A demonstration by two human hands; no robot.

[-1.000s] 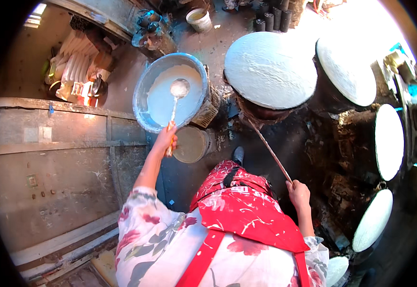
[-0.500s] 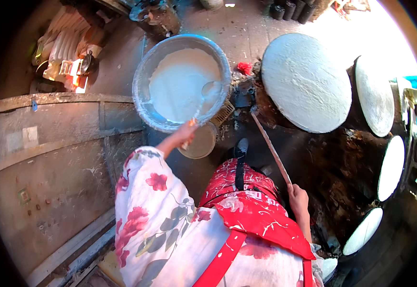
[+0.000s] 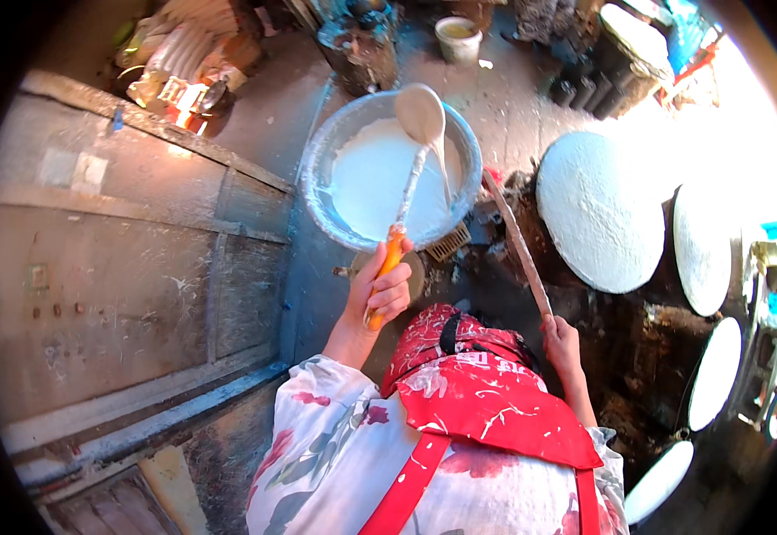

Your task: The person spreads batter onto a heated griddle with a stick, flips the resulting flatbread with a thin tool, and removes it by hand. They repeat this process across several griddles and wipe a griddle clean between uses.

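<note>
My left hand (image 3: 380, 294) is closed on the orange handle of a long ladle (image 3: 420, 116), whose bowl is raised over a large round tub (image 3: 315, 183) of white liquid (image 3: 366, 183); a pale stream runs down from the ladle into it. My right hand (image 3: 562, 343) grips a long thin stick (image 3: 520, 245) that slants up toward the tub's right side. Beside the stick is a round, white-coated top (image 3: 601, 212) on a dark base. A smaller bucket (image 3: 413, 273) sits under the near edge of the tub, partly hidden by the ladle handle.
More white discs (image 3: 701, 250) on dark bases curve down my right side. A panelled wall (image 3: 103, 276) bounds the left. Beyond the tub stand a grimy drum (image 3: 357, 58), a white bucket (image 3: 458, 40) and several dark cylinders (image 3: 585, 89).
The ladle has dipped into the liquid and been lifted out full and dripping, my left hand with it. The view has shifted; my right hand still holds the stick.
</note>
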